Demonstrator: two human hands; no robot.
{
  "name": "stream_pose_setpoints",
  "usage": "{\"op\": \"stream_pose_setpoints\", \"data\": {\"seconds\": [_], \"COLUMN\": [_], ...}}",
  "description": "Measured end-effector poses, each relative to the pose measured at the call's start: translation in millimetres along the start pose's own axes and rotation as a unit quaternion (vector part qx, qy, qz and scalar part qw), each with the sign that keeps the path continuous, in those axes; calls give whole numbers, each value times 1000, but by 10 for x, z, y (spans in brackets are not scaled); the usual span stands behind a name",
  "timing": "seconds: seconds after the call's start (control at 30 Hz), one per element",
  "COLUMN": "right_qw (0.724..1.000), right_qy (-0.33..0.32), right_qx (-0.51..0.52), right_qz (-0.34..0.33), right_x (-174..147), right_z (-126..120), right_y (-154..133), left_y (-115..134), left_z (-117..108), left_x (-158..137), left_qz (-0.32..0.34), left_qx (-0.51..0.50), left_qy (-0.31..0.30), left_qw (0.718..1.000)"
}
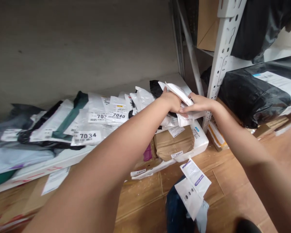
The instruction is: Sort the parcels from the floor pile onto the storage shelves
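In the head view, both bare hands meet over the far right end of a low shelf [86,156] loaded with bagged parcels. A white packet [179,92] lies between them, tilted, above the row. The left hand [172,101] is at its near left side, the packet's upper edge rising past the knuckles; the fingers are curled in close on it (some of them are hidden by the hand itself). The right hand [200,103] comes in from the other side, its thumb at the packet's right end and its other fingers stretched underneath toward the left hand's fingertips, so the packet's end sits in a narrow gap between thumb and fingers. Just below the hands is another white bag [185,119]; whether the fingers touch it, I cannot tell.

To the left, the parcels lean in a row, among them a clear bag [87,134] labelled 7034 (the digits are large and black) and a dark green bag [75,113]. Under the shelf's right end is a brown parcel [174,142]. On the wooden floor [138,197], nearer the wearer, two white slips [196,178] lie over something dark blue. A perforated metal post [220,61] stands right of the hands, with a black wrapped parcel [252,94] beyond it.
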State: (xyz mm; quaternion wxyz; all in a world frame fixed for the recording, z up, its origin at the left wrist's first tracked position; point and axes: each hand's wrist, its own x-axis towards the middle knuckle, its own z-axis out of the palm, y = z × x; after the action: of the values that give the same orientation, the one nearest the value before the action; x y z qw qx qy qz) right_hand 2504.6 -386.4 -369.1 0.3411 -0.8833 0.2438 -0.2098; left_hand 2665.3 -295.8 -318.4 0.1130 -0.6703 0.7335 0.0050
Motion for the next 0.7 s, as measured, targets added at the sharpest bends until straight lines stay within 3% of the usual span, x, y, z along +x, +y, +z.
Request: {"op": "stream_pose_setpoints", "data": {"seconds": [0.1, 0.17, 0.3, 0.43, 0.57, 0.7], "right_qw": [998, 996, 993, 988, 988, 975], "right_qy": [-4, 37, 110, 125, 137, 217], "right_qx": [-3, -22, -45, -20, -42, -38], "right_qz": [64, 74, -17, -89, -49, 8], "right_x": [79, 104, 20, -169, -227, -168], "right_z": [55, 121, 249, 378, 568, 701], "right_y": [-27, -19, 184, 593, 744, 652], "left_y": [28, 41, 65, 178, 394, 536], "left_z": [-10, -10, 9, 79, 165, 156], "left_x": [9, 6, -16, -120, -318, -422], "left_qz": [-5, -14, -17, -8, -33, -60], "left_qx": [8, 7, 7, 47, 57, 88], "left_qy": [-21, -18, -5, 18, 22, -5], "left_qw": [1000, 1000, 1000, 999, 998, 994]}}
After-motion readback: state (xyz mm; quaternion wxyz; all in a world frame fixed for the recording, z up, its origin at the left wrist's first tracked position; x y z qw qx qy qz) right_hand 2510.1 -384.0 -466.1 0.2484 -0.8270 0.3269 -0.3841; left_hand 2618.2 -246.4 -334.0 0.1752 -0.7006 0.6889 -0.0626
